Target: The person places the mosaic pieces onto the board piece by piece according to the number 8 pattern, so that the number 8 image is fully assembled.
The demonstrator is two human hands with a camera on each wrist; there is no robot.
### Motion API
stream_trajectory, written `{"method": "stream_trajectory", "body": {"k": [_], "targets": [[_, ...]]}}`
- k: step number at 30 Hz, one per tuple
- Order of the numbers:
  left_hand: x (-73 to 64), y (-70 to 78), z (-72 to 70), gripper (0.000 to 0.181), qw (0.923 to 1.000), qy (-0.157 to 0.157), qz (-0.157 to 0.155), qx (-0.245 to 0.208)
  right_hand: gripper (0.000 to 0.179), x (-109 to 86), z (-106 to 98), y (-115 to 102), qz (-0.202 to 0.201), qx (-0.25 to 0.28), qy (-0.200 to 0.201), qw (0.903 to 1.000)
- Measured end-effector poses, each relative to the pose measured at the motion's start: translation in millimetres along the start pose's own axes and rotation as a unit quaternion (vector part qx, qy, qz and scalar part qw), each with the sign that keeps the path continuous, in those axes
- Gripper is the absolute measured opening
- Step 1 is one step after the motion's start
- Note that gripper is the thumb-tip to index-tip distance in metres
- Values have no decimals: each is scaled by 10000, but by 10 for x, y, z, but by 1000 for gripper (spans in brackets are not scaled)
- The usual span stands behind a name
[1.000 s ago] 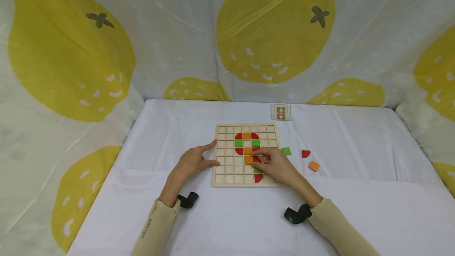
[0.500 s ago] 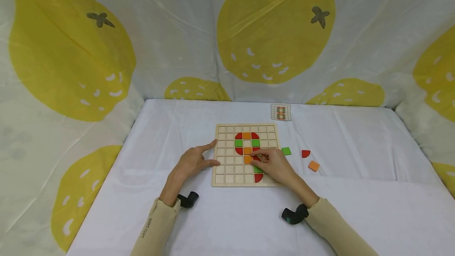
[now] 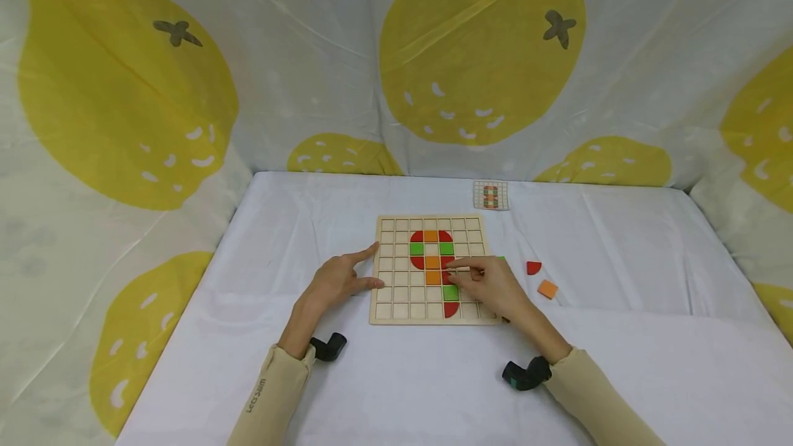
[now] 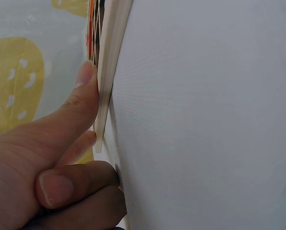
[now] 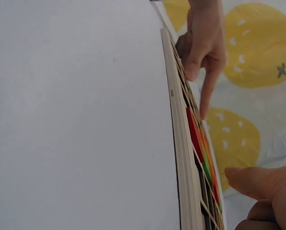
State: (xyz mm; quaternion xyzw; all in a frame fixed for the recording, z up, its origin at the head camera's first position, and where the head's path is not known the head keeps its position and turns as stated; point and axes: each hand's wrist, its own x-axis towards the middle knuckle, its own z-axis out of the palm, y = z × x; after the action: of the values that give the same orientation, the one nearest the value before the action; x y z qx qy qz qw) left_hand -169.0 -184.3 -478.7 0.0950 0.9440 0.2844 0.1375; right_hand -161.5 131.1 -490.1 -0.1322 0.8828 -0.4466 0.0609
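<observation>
A wooden grid board (image 3: 396, 294) lies on the white-covered table. My left hand (image 3: 331, 282) touches its left edge with thumb and index finger spread; the left wrist view shows the thumb (image 4: 83, 91) against the rim and other fingers curled below. Red quarter-round, orange and green square tiles fill some cells. An orange tile (image 3: 432, 278) sits in a cell left of my right hand (image 3: 498, 284), with a green tile (image 3: 450, 292) and a red quarter-round tile (image 3: 451, 310) below. The right thumb and index finger are apart, holding nothing visible, and partly cover red tiles.
Right of the board lie a loose red quarter-round tile (image 3: 533, 268) and an orange tile (image 3: 548, 289). My right hand mostly hides a loose green tile (image 3: 501, 259). A small pattern card (image 3: 490, 195) lies near the table's back edge, before a lemon-print cloth (image 3: 480, 47).
My right hand has let go of the orange tile and drawn back to the right, now partly covering the loose green tile. The orange tile sits in its cell; my left hand stays put.
</observation>
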Motion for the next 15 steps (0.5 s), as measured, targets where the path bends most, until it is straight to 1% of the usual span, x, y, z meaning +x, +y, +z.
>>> {"method": "stream_trajectory", "body": {"k": [4,10,15], "targets": [[5,4,4,87,10000,-13,-43,-3,22,-41,-114,82,76,-131,206,9997],[2,5,11,88,10000,-13,-79,5,23,-136,-267,211,354,-233,331,9986],[1,12,2,87,10000,4,-51,25,23,-206,-358,296,454,-452,502,9967]]}}
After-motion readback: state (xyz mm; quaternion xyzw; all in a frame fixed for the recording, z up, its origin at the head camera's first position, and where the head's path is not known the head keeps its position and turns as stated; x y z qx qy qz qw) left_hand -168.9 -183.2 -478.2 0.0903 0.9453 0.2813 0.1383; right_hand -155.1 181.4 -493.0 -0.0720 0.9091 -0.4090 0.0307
